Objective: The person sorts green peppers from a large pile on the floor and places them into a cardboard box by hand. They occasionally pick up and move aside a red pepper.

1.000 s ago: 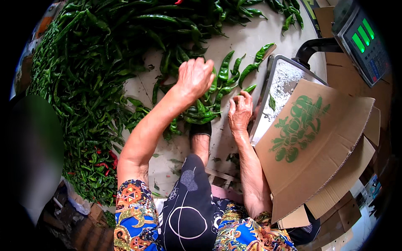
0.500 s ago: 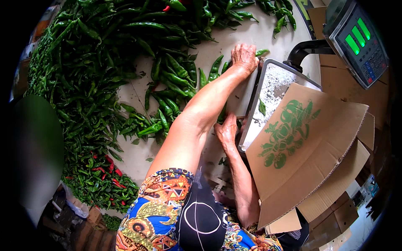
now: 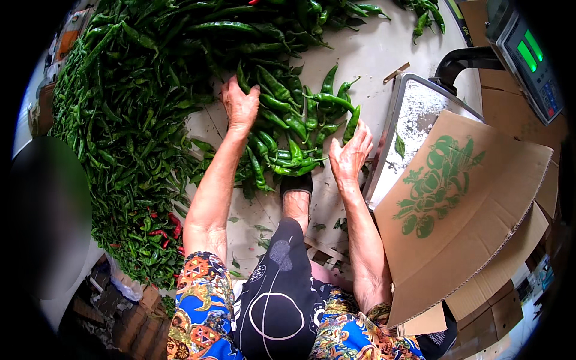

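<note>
Green chili peppers lie in a loose cluster between my two hands, along the right edge of a large pile. My left hand is at the cluster's left side, thumb and fingers apart around the end of a pepper, without a visible grip. On the right, my right hand has a single green chili pepper between its thumb and fingers, the pepper pointing away from me. Just right of that hand is a scale's metal tray, with white bits and a green leaf on it.
The big pepper pile fills the left, with red peppers at its near end. A cardboard box flap covers part of the scale tray. The scale's lit display stands at upper right. My shoe is by the cluster.
My left hand has swung back from beside the scale to the pile's edge on the left. My right hand has moved forward and right to a pepper. The clustered peppers have shifted.
</note>
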A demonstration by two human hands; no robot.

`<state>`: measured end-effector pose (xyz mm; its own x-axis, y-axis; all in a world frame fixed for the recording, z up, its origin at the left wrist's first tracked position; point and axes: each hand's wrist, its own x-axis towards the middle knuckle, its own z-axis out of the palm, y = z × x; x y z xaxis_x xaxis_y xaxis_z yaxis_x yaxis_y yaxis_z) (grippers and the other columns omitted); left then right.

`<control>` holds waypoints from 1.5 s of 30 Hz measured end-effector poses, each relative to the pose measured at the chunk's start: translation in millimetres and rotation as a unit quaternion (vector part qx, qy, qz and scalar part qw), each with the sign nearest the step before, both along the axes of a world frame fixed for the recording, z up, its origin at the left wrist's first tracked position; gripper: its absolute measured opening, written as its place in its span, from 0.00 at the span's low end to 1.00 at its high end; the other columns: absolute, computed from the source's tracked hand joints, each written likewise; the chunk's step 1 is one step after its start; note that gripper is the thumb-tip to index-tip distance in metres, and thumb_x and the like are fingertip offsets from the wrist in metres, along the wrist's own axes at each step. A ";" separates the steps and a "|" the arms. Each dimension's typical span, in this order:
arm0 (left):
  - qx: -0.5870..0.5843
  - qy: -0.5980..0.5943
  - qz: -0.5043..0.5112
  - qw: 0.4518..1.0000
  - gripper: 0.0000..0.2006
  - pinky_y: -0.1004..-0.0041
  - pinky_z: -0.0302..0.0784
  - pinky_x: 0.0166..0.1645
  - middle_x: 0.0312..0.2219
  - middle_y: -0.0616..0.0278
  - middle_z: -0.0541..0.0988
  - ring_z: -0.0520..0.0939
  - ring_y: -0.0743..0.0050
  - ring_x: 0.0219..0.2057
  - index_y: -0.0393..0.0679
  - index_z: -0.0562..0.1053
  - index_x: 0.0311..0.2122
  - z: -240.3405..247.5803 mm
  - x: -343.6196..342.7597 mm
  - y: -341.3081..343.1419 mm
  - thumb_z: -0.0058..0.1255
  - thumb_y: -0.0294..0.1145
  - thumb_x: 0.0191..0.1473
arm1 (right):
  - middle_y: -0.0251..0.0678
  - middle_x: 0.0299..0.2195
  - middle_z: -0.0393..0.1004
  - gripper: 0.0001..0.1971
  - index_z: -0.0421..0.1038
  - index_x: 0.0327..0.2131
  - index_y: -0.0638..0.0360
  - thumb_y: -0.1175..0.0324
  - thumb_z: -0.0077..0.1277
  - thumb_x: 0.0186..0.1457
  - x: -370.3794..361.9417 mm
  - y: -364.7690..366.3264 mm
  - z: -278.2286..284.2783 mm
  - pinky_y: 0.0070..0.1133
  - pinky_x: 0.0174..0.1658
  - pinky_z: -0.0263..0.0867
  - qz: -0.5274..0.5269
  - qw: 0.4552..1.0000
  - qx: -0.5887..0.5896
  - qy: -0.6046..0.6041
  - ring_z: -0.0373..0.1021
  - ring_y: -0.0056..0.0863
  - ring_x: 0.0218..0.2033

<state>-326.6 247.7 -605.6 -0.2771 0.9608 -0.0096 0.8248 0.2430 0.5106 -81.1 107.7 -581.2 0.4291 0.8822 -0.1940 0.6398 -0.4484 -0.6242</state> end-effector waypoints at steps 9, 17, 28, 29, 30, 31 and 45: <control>-0.113 -0.063 0.019 0.991 0.24 0.54 0.75 0.49 0.37 0.42 0.82 0.81 0.38 0.41 0.37 0.73 0.46 19.7 10.2 -1.6 0.58 0.38 0.42 | 0.53 0.57 0.66 0.41 0.53 0.64 0.65 0.74 0.58 0.45 -0.6 36.6 -17.8 0.39 0.61 0.59 -0.054 0.997 -0.007 0.054 0.63 0.51 0.57; -0.112 -0.373 0.052 0.919 0.19 0.69 0.76 0.43 0.37 0.62 0.80 0.78 0.72 0.35 0.37 0.73 0.48 32.7 19.2 -40.9 0.56 0.29 0.49 | 0.51 0.49 0.73 0.27 0.64 0.54 0.65 0.75 0.49 0.47 -2.4 37.4 -22.6 0.33 0.57 0.65 -0.094 0.967 -0.056 0.232 0.71 0.44 0.49; -0.161 -0.230 0.049 0.959 0.41 0.62 0.72 0.54 0.47 0.49 0.80 0.80 0.58 0.48 0.34 0.70 0.54 32.5 49.6 2.2 0.69 0.57 0.43 | 0.49 0.42 0.78 0.34 0.77 0.43 0.61 0.41 0.67 0.41 -17.9 75.8 -20.4 0.34 0.50 0.69 -0.141 0.939 -0.099 0.297 0.75 0.41 0.45; -0.177 -0.186 0.053 0.965 0.41 0.61 0.73 0.55 0.47 0.47 0.80 0.80 0.57 0.48 0.34 0.70 0.53 31.7 52.3 4.1 0.70 0.57 0.42 | 0.48 0.41 0.79 0.34 0.77 0.43 0.61 0.42 0.68 0.41 -18.1 75.8 -21.2 0.33 0.49 0.69 -0.118 0.940 -0.101 0.303 0.75 0.40 0.44; -0.191 -0.177 0.045 0.964 0.40 0.61 0.73 0.55 0.47 0.48 0.80 0.80 0.58 0.48 0.34 0.70 0.53 31.5 51.5 5.3 0.71 0.55 0.43 | 0.48 0.40 0.79 0.34 0.76 0.43 0.61 0.42 0.68 0.41 -18.1 78.6 -18.9 0.33 0.49 0.69 -0.093 0.941 -0.103 0.308 0.76 0.40 0.43; -0.204 -0.168 0.037 0.964 0.39 0.62 0.74 0.54 0.47 0.50 0.80 0.80 0.59 0.48 0.35 0.69 0.54 33.4 50.5 6.4 0.71 0.52 0.43 | 0.47 0.38 0.80 0.34 0.76 0.43 0.62 0.42 0.68 0.40 -17.7 81.6 -16.2 0.33 0.48 0.69 -0.068 0.941 -0.106 0.314 0.76 0.39 0.42; -0.234 -0.534 -0.003 0.813 0.35 0.66 0.76 0.53 0.48 0.59 0.78 0.79 0.68 0.47 0.42 0.66 0.59 52.9 54.3 -18.8 0.69 0.38 0.48 | 0.41 0.49 0.78 0.40 0.65 0.61 0.58 0.59 0.69 0.45 -12.8 83.1 6.9 0.26 0.55 0.68 0.037 0.856 -0.179 0.484 0.73 0.30 0.50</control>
